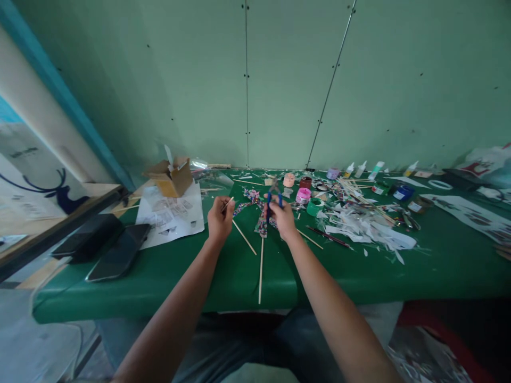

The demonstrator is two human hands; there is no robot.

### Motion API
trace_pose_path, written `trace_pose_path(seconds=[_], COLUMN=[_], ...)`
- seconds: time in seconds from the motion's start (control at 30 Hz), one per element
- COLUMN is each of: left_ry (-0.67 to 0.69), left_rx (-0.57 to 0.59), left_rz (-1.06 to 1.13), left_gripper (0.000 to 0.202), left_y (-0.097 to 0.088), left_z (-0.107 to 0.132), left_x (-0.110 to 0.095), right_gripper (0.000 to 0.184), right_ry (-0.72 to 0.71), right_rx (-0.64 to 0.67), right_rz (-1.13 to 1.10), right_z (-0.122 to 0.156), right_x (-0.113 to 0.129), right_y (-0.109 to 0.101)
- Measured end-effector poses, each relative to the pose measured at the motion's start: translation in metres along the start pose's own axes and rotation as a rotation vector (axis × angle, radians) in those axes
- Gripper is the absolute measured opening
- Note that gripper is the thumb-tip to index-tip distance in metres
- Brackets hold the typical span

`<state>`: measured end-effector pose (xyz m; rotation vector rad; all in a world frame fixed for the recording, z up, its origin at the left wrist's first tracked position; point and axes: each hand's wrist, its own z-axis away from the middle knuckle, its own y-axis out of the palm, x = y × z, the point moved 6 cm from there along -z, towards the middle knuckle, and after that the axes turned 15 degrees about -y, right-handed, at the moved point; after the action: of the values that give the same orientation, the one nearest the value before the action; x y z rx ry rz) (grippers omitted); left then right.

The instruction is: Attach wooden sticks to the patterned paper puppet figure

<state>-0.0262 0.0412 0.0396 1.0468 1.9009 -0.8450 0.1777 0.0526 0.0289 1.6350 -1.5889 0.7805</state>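
Head view: L hand mostly closed, pinching 1 thin pale wooden stick. R hand curled round 1 blue loop-handled tool, metal tip blurred. Btwn hands, on smooth green tabletop: 1 knobbly multicoloured speckled piece; 3 straight light-wood rods nearby.

White bag, left: a short dark line of lettering near its top, too blurred to read; below it a dark blue antlered deer emblem.
Blue jar: pale label, print too small to read.
Brown jar: pale label, likewise unreadable.
Green-and-white bottle: markings blurred.
White plastic bag, right: red print, no letters to make out.
Readable words or numbers: none.
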Motion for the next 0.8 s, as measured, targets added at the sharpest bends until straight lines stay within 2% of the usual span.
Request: trace_pose_path(seconds=[0.07,0.17,0.3,0.4,0.5,0.6,0.7,0.8], left_ry=[0.004,0.006,0.014,0.017,0.015,0.008,0.003,0.002], left_rx=[0.012,0.023,0.024,0.029,0.038,0.043,0.042,0.038], left_rz=[0.011,0.014,-0.001,-0.010,0.000,0.010,0.002,0.006], left_gripper=[0.022,0.022,0.022,0.022,0.022,0.021,0.022,0.022], left_y=[0.000,0.001,0.001,0.001,0.001,0.001,0.001,0.001], left_z=[0.000,0.001,0.001,0.001,0.001,0.002,0.001,0.001], left_x=[-0.001,-0.002,-0.004,-0.005,-0.006,-0.006,-0.006,-0.006], right_gripper=[0.035,0.031,0.024,0.020,0.020,0.020,0.022,0.036], right_ry=[0.012,-0.068,-0.173,-0.181,-0.159,-0.158,-0.209,-0.263], right_rx=[-0.152,-0.359,-0.619,-0.742,-0.773,-0.745,-0.675,-0.550], right_rz=[-0.251,-0.517,-0.790,-0.918,-0.910,-0.855,-0.715,-0.509], right_z=[-0.004,-0.008,-0.008,-0.006,-0.005,-0.006,-0.007,-0.005], right_x=[0.003,0.012,0.015,0.013,0.011,0.012,0.019,0.033], right_y=[-0.011,-0.036,-0.074,-0.094,-0.104,-0.107,-0.106,-0.104])
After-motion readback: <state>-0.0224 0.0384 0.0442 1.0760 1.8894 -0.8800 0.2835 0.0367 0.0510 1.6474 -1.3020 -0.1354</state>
